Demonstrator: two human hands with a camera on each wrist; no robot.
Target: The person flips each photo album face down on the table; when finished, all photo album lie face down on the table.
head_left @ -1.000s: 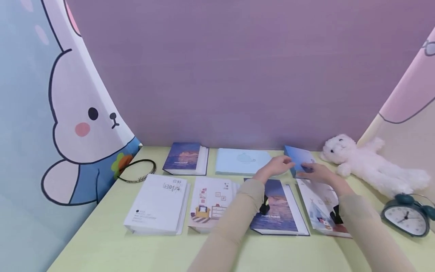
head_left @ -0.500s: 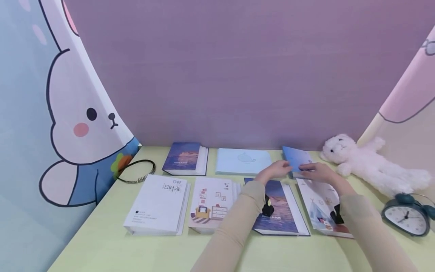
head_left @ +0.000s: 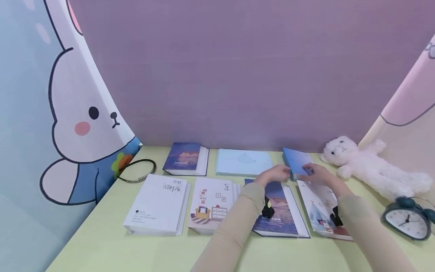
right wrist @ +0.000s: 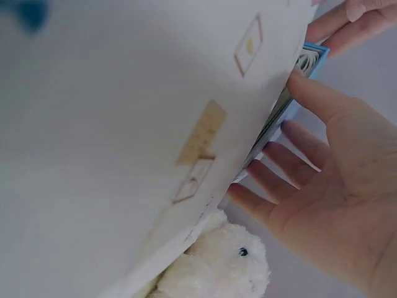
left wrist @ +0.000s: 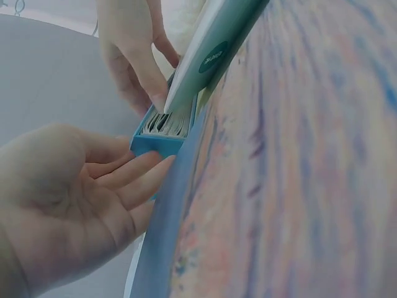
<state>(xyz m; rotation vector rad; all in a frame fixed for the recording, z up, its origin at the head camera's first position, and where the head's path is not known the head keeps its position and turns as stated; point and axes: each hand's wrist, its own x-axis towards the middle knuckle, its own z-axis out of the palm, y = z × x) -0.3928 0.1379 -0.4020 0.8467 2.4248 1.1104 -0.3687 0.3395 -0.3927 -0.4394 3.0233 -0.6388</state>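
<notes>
A small blue album point(head_left: 296, 161) stands tilted at the back right of the pale green table point(head_left: 102, 245). My left hand point(head_left: 278, 174) touches its left corner with straight fingers. In the left wrist view the left hand point(left wrist: 93, 186) shows an open palm, its fingertips against the blue album point(left wrist: 156, 141). My right hand point(head_left: 317, 174) lies against its right side. In the right wrist view the right hand point(right wrist: 335, 161) has its fingers spread, and its thumb tip rests on the blue album's edge point(right wrist: 305, 62). My forearms cross a dark blue photo album point(head_left: 280, 213) and a white album with a tent picture point(head_left: 319, 211).
A white plush toy point(head_left: 368, 166) and a teal alarm clock point(head_left: 406, 221) lie at the right. A light blue album point(head_left: 242, 162), a dark album point(head_left: 185, 156), two white albums point(head_left: 158, 204) point(head_left: 212, 202) and a black headband point(head_left: 137, 170) lie to the left. A rabbit curtain point(head_left: 68, 124) hangs at far left.
Both hands have drawn a little closer to me along the blue album, which has tipped slightly. Everything else on the table is as before.
</notes>
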